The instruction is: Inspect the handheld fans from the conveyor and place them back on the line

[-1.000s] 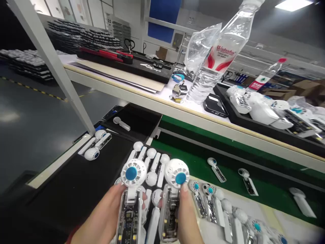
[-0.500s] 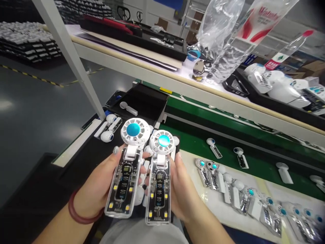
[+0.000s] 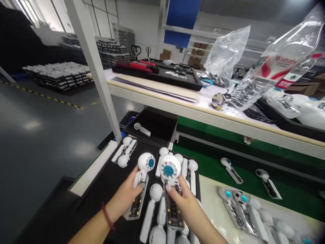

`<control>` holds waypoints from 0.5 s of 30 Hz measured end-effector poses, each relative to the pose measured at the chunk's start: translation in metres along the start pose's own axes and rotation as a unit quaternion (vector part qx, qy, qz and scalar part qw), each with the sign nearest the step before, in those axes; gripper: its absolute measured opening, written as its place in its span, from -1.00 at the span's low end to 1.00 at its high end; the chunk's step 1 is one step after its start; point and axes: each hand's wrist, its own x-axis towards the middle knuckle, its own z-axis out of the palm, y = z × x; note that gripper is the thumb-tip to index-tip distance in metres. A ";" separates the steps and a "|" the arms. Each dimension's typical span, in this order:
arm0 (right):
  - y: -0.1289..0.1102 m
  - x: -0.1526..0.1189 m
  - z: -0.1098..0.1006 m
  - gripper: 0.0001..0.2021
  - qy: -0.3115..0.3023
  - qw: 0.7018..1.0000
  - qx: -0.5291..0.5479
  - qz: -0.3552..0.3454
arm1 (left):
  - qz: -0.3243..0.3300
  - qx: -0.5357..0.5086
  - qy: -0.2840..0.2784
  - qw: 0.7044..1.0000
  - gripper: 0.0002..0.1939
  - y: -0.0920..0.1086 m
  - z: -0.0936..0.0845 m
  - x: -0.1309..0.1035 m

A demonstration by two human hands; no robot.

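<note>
My left hand (image 3: 127, 195) is closed around a small handheld fan (image 3: 146, 162) with a round white head, a blue centre and a clear body showing its circuit board. It tilts over the black tray's left part. My right hand (image 3: 184, 200) grips a second handheld fan (image 3: 170, 167) of the same kind, thumb on its clear body. This one is above several white fans (image 3: 156, 192) lying in the black tray (image 3: 101, 200). Whether either held fan touches the tray cannot be seen.
More fans lie in a group (image 3: 236, 203) on the pale bench at right, and others on the green belt (image 3: 203, 144). Above runs a shelf (image 3: 152, 101) with a plastic bottle (image 3: 269, 71) and a clear bag (image 3: 225, 54). A white post (image 3: 95, 64) rises at left.
The two fans have moved apart and away from me, down over the tray. Their heads have tilted, and my right thumb now lies across its fan's body. The view has risen.
</note>
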 end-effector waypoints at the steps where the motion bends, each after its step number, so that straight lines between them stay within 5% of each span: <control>1: 0.007 0.013 -0.002 -0.56 -0.018 0.997 -0.074 -0.024 | 0.011 0.138 0.017 0.990 -0.37 -0.015 -0.008 0.020; 4: 0.022 0.056 0.001 -0.66 -0.087 0.948 -0.278 -0.131 | 0.023 0.248 0.042 0.968 -0.45 -0.044 -0.029 0.081; 7: 0.034 0.105 0.019 -0.67 -0.111 0.809 -0.506 -0.278 | 0.021 0.317 0.058 0.947 -0.58 -0.053 -0.039 0.133; 10: 0.048 0.156 0.047 -0.76 -0.139 0.681 -0.620 -0.364 | 0.020 0.377 0.080 0.923 -0.65 -0.056 -0.041 0.170; 15: 0.076 0.224 0.082 -0.87 -0.173 0.626 -0.658 -0.382 | 0.032 0.436 0.090 0.895 -0.61 -0.070 -0.043 0.202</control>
